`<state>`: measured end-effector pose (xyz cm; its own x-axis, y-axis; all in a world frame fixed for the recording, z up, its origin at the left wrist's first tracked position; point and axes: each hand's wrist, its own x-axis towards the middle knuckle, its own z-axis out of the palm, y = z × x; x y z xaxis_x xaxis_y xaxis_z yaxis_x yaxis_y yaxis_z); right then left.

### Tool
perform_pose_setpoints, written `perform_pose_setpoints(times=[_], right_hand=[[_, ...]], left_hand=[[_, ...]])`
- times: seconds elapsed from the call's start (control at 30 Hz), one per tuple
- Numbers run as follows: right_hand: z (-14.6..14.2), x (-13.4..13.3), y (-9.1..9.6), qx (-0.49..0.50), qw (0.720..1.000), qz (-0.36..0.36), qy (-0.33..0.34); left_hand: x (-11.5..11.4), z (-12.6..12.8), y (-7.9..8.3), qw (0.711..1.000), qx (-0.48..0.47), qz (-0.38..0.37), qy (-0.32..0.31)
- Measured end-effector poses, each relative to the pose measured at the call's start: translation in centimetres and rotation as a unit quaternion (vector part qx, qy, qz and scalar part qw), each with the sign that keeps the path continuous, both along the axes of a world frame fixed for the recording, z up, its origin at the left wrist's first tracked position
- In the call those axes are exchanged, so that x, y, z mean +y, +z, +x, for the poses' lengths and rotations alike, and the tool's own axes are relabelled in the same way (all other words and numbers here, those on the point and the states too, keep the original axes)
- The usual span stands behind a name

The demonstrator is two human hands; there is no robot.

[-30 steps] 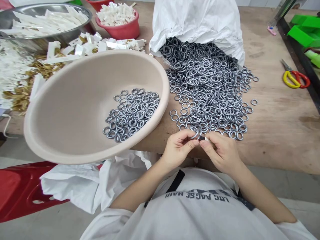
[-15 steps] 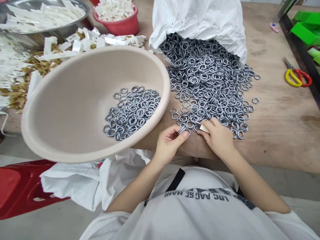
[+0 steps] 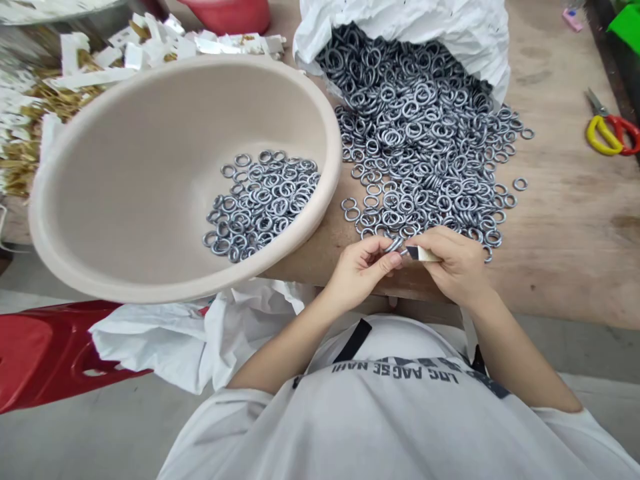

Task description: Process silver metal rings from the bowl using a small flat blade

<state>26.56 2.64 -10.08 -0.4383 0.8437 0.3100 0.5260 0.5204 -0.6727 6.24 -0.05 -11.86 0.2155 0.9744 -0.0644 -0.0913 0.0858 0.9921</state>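
My left hand (image 3: pixel 363 273) pinches a small bundle of silver metal rings (image 3: pixel 393 245) between thumb and fingers, at the near edge of a large heap of loose rings (image 3: pixel 415 140). My right hand (image 3: pixel 455 267) grips a small cream piece with a black end (image 3: pixel 423 253), and that end points at the rings and nearly touches them. A beige bowl (image 3: pixel 325 153) stands tilted to the left of my hands, with a smaller pile of rings (image 3: pixel 260 203) inside it. The heap spills from a white sack (image 3: pixel 405 33).
A wooden table (image 3: pixel 575 267) runs under everything, with yellow-and-red-handled scissors (image 3: pixel 607 133) at the right. White plastic pieces (image 3: pixel 150 50) and brass strips (image 3: pixel 50 107) lie behind the bowl. A red basin (image 3: pixel 225 13) stands at the back, and a red stool (image 3: pixel 50 353) sits below the table.
My hands have come closer together, bringing the black end of the cream piece up to the rings. The view has tilted, so the table items sit higher in the frame.
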Motion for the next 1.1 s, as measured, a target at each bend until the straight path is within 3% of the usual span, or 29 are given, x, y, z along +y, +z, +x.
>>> perform_pose_setpoints(times=[0.1,0.2,0.33,0.43,0.57,0.7,0.93,1.1], right_hand=[[-0.9,-0.4,-0.4,0.117,0.989,-0.078,-0.034],[-2.0,-0.7,-0.9,0.212,0.958,-0.179,-0.073],[-2.1,-0.4,-1.0,0.272,0.924,-0.255,-0.09],[-1.5,-0.6,-0.4,0.22,0.946,-0.217,-0.093],[-1.2,-1.8,0.6,0.048,0.992,-0.105,-0.041],[-1.5,-2.4,1.0,-0.035,0.998,-0.024,-0.043],[-1.8,-2.5,0.9,-0.063,0.998,0.001,-0.03],[-1.5,-1.9,0.5,-0.041,0.996,-0.042,-0.068]], left_hand=[[0.0,0.7,0.1,0.997,-0.067,-0.038,-0.016],[-0.2,1.2,0.2,0.996,-0.085,-0.027,-0.014],[-0.5,1.1,0.4,0.997,-0.081,-0.005,-0.013],[-0.6,0.8,0.5,0.996,-0.086,0.005,0.005],[-0.5,0.6,0.6,0.995,-0.099,0.014,0.013],[-0.5,0.6,0.5,0.996,-0.086,0.009,0.024],[-0.7,0.5,0.2,0.997,-0.068,0.004,0.039],[-1.6,0.1,0.6,0.996,-0.082,0.02,-0.013]])
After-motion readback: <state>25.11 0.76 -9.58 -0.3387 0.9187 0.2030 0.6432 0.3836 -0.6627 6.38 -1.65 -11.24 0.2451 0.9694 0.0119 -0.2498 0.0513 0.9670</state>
